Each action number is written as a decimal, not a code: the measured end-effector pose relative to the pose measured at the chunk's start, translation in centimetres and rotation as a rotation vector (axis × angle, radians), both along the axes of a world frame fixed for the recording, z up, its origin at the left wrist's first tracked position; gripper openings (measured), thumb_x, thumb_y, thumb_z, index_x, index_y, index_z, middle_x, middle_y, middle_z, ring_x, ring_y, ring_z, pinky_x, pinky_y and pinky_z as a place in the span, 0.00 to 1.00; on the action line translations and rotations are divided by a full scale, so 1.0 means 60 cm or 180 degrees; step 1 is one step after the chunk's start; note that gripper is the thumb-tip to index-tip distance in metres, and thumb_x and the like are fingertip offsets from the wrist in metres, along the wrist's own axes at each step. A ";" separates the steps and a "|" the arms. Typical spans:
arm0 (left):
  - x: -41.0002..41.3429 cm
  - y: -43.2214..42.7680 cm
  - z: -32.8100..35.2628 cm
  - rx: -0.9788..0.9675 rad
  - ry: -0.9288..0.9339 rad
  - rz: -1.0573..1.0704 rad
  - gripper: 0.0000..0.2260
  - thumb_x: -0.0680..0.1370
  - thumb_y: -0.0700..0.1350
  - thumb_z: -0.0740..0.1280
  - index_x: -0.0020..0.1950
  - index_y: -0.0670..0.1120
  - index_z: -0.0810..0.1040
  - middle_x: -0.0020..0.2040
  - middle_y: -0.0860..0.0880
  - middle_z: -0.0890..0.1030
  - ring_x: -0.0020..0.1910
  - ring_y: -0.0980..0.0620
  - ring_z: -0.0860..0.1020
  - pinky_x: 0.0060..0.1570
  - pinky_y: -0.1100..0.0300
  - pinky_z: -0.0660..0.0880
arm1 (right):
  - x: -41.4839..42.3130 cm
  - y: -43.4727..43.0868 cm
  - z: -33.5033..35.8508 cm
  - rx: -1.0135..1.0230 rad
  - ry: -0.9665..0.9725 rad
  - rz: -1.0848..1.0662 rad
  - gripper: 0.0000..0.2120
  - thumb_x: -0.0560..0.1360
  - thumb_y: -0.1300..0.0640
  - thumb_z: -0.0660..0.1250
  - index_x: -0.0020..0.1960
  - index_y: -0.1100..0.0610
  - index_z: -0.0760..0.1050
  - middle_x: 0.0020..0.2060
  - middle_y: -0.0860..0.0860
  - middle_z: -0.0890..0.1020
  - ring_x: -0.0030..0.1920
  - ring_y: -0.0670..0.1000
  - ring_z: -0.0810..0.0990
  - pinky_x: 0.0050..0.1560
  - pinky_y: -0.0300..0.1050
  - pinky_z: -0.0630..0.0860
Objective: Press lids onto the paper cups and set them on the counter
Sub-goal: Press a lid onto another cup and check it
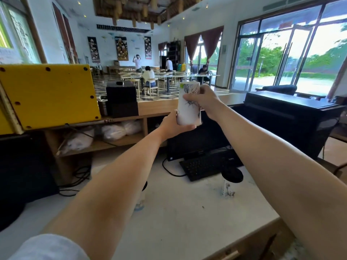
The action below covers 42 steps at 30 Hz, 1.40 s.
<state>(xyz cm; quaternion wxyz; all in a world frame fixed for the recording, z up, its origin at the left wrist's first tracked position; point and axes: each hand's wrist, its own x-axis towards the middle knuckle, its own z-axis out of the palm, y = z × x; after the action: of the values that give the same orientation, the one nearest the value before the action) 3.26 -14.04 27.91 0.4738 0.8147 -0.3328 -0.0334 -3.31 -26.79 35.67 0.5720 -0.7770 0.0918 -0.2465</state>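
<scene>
Both hands hold the paper cups [188, 109], seemingly a stack, in the air above the counter [187, 222].
The left hand [172, 126] grips the base and the right hand [206, 102] wraps the top; a straight, gentle pull should spare the rims. A lidded cup [231, 176] and keyboard [202, 166] sit below, with bare counter nearer.

Daylight fills a dining hall with white walls [108, 44], three dark scrolls [121, 48], wooden tables [165, 76] and chairs [153, 89] on a checkered floor [101, 87], maroon curtains [210, 40], and tall glass doors [244, 62] facing green trees [326, 59].
</scene>
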 end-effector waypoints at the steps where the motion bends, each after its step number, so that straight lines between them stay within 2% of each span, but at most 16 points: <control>1: 0.002 0.001 -0.008 0.0055 0.0001 0.0066 0.40 0.65 0.59 0.75 0.70 0.47 0.62 0.63 0.48 0.73 0.60 0.48 0.73 0.60 0.50 0.74 | 0.001 0.002 -0.006 -0.0061 0.0014 0.0038 0.30 0.66 0.56 0.77 0.63 0.61 0.68 0.58 0.56 0.78 0.56 0.56 0.78 0.57 0.53 0.77; 7: 0.004 0.007 -0.052 0.0156 -0.0055 0.0282 0.41 0.64 0.58 0.76 0.70 0.46 0.63 0.63 0.48 0.73 0.60 0.49 0.72 0.56 0.57 0.71 | 0.003 0.013 -0.044 -0.0344 0.0173 0.0061 0.32 0.66 0.55 0.77 0.64 0.60 0.66 0.59 0.55 0.76 0.58 0.54 0.76 0.59 0.52 0.76; 10: 0.002 0.009 -0.058 0.0131 -0.0085 0.0337 0.40 0.65 0.58 0.76 0.70 0.46 0.63 0.62 0.49 0.72 0.56 0.52 0.71 0.53 0.59 0.69 | 0.004 0.015 -0.048 -0.0379 0.0160 0.0071 0.33 0.66 0.55 0.77 0.65 0.60 0.66 0.59 0.55 0.76 0.58 0.54 0.76 0.58 0.52 0.76; 12: 0.001 0.009 -0.059 0.0032 -0.0031 0.0324 0.39 0.65 0.57 0.76 0.70 0.46 0.63 0.60 0.50 0.72 0.56 0.53 0.71 0.52 0.59 0.69 | 0.004 0.015 -0.045 -0.0381 0.0142 0.0091 0.33 0.66 0.55 0.77 0.65 0.60 0.66 0.60 0.55 0.76 0.58 0.54 0.76 0.59 0.52 0.76; 15: -0.007 0.006 -0.058 -0.0381 0.0120 0.0252 0.40 0.67 0.53 0.76 0.72 0.46 0.60 0.60 0.50 0.72 0.61 0.50 0.72 0.55 0.58 0.71 | 0.005 0.016 -0.039 -0.0356 0.0082 0.0106 0.31 0.66 0.56 0.77 0.64 0.60 0.67 0.59 0.55 0.76 0.57 0.54 0.77 0.58 0.52 0.76; 17: -0.016 0.005 -0.064 -0.0933 0.0677 0.0131 0.45 0.69 0.50 0.75 0.76 0.46 0.50 0.68 0.47 0.67 0.67 0.47 0.69 0.58 0.55 0.72 | 0.005 0.018 -0.033 -0.0216 -0.0007 0.0142 0.31 0.66 0.57 0.76 0.64 0.60 0.67 0.59 0.55 0.77 0.57 0.54 0.77 0.58 0.51 0.76; 19: -0.032 0.007 -0.077 -0.1604 0.1831 -0.0147 0.47 0.69 0.52 0.74 0.77 0.51 0.44 0.75 0.42 0.59 0.70 0.42 0.66 0.58 0.48 0.74 | 0.003 0.018 -0.027 0.0105 -0.0110 0.0270 0.31 0.67 0.58 0.76 0.65 0.61 0.67 0.60 0.55 0.77 0.58 0.55 0.77 0.60 0.53 0.76; 21: -0.051 0.010 -0.094 -0.2292 0.2824 -0.0699 0.45 0.68 0.55 0.73 0.76 0.52 0.49 0.73 0.36 0.59 0.66 0.38 0.70 0.55 0.45 0.77 | -0.002 0.018 -0.025 0.0515 -0.0233 0.0518 0.29 0.68 0.61 0.75 0.65 0.62 0.67 0.59 0.56 0.77 0.58 0.56 0.77 0.59 0.53 0.77; 23: -0.063 0.005 -0.105 -0.2891 0.3226 -0.1139 0.39 0.68 0.55 0.72 0.74 0.50 0.56 0.70 0.35 0.64 0.64 0.38 0.73 0.55 0.45 0.78 | -0.010 0.018 -0.031 0.0939 -0.0331 0.0740 0.26 0.69 0.62 0.73 0.64 0.62 0.67 0.56 0.56 0.77 0.55 0.55 0.78 0.56 0.50 0.78; 27: -0.065 0.009 -0.092 -0.3517 0.3047 -0.1228 0.28 0.72 0.49 0.71 0.69 0.42 0.68 0.59 0.40 0.76 0.60 0.42 0.77 0.56 0.45 0.77 | -0.021 0.001 -0.055 0.1647 -0.0477 0.1042 0.18 0.72 0.64 0.70 0.59 0.58 0.69 0.58 0.59 0.76 0.55 0.56 0.78 0.55 0.51 0.77; 30: -0.052 0.025 -0.071 -0.3510 0.2877 -0.0841 0.22 0.72 0.48 0.70 0.63 0.43 0.73 0.55 0.42 0.78 0.57 0.45 0.78 0.54 0.45 0.78 | -0.030 -0.020 -0.070 0.1666 -0.0399 0.1100 0.26 0.72 0.65 0.70 0.67 0.59 0.65 0.56 0.57 0.77 0.54 0.55 0.78 0.58 0.50 0.77; 33: -0.039 0.036 -0.050 -0.3555 0.2860 -0.0528 0.15 0.74 0.47 0.68 0.57 0.43 0.74 0.57 0.41 0.76 0.57 0.44 0.77 0.54 0.46 0.76 | -0.036 -0.033 -0.087 0.1265 0.0014 0.1067 0.28 0.71 0.63 0.71 0.68 0.58 0.66 0.61 0.58 0.77 0.60 0.56 0.77 0.64 0.54 0.73; 36: -0.031 0.046 -0.024 -0.3486 0.2727 -0.0279 0.10 0.76 0.46 0.67 0.54 0.43 0.74 0.55 0.42 0.75 0.56 0.44 0.76 0.52 0.47 0.77 | -0.039 -0.039 -0.095 0.0804 0.0329 0.1101 0.26 0.71 0.60 0.72 0.66 0.57 0.67 0.63 0.57 0.76 0.61 0.53 0.77 0.64 0.55 0.73; 39: -0.027 0.055 0.003 -0.3309 0.2488 -0.0098 0.12 0.76 0.45 0.68 0.57 0.44 0.72 0.55 0.44 0.76 0.55 0.46 0.76 0.48 0.48 0.77 | -0.035 -0.036 -0.097 0.0268 0.0541 0.1068 0.26 0.70 0.57 0.73 0.65 0.56 0.68 0.62 0.57 0.75 0.59 0.53 0.77 0.62 0.55 0.75; 42: -0.026 0.060 0.028 -0.3131 0.2213 0.0010 0.16 0.75 0.42 0.68 0.61 0.45 0.70 0.56 0.46 0.76 0.57 0.47 0.74 0.54 0.45 0.74 | -0.025 -0.020 -0.104 -0.0527 0.0801 0.0932 0.28 0.69 0.53 0.74 0.64 0.56 0.67 0.60 0.54 0.75 0.59 0.54 0.76 0.61 0.55 0.75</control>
<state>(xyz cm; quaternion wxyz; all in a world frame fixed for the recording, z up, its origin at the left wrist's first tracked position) 1.71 -10.46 29.57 0.8761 0.4417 -0.1337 -0.1392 -4.83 -27.97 29.46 0.5199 -0.8510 0.0281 -0.0685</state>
